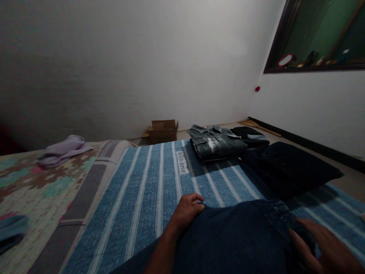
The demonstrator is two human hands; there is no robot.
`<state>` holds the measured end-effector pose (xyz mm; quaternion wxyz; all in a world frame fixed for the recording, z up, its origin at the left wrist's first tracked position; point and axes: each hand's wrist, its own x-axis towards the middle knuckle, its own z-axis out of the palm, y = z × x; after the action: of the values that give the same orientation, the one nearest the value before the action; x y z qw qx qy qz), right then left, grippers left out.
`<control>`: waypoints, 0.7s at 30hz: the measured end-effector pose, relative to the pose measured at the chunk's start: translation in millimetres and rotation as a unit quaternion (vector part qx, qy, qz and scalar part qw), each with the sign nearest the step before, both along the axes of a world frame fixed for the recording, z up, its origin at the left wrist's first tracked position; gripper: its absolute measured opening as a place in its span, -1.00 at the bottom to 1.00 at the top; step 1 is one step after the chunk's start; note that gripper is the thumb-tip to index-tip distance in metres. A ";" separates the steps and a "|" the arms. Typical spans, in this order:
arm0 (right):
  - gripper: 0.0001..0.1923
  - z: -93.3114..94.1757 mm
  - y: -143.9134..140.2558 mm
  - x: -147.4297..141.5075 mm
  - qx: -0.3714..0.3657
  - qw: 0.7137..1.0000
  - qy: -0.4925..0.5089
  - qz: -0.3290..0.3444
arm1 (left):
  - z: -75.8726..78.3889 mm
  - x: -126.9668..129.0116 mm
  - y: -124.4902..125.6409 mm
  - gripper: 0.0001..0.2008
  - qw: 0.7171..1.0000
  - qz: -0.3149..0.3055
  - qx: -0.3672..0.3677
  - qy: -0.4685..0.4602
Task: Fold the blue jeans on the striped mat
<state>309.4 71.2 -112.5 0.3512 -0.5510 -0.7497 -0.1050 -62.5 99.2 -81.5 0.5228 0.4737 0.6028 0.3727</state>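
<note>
My left hand (186, 209) rests curled on the near edge of the dark denim garment (236, 236), gripping its fold. My right hand (322, 243) lies open and flat on the waistband side. The garment lies spread on the striped bed cover (148, 190). Step in hand, as I judge: smoothing before folding. Beyond, a folded grey jacket (215, 142) sits on the bed; farther off, a cardboard box (163, 131).

A garment (236, 236) lies spread on the near part of the striped sheet (148, 190), with the left hand (186, 209) on its left edge and the right hand (322, 243) on its right edge. Beyond it, a pillow (296, 167) lies to the right, and behind that sit a folded jacket (215, 142) and, right of it, a second folded item (251, 136). A cardboard box (163, 130) stands on the floor by the far wall; a crumpled cloth (64, 149) lies on the patterned cover (34, 190) to the left.
</note>
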 end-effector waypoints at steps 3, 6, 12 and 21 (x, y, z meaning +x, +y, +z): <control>-0.67 5.0 0.1 -36.9 0.121 0.980 -0.117 0.105 | -0.1 0.1 0.0 -0.77 1.000 -0.001 -0.005 -0.004; -0.62 -0.1 2.9 -59.0 0.136 0.965 -0.179 0.136 | 0.3 1.3 -0.1 -0.77 1.000 0.004 -0.010 -0.007; -0.50 -29.9 1.9 -56.3 0.086 0.957 -0.250 0.119 | 0.8 2.5 -0.5 -0.76 1.000 0.002 -0.003 0.000; -0.50 -34.8 -2.8 -55.7 -0.007 0.968 -0.227 0.106 | 4.1 4.5 -0.8 -0.75 1.000 0.010 -0.013 -0.009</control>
<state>253.7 68.5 -147.3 0.1770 -0.4326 -0.8646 -0.1842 -58.0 98.4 -77.4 0.5306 0.4577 0.6073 0.3743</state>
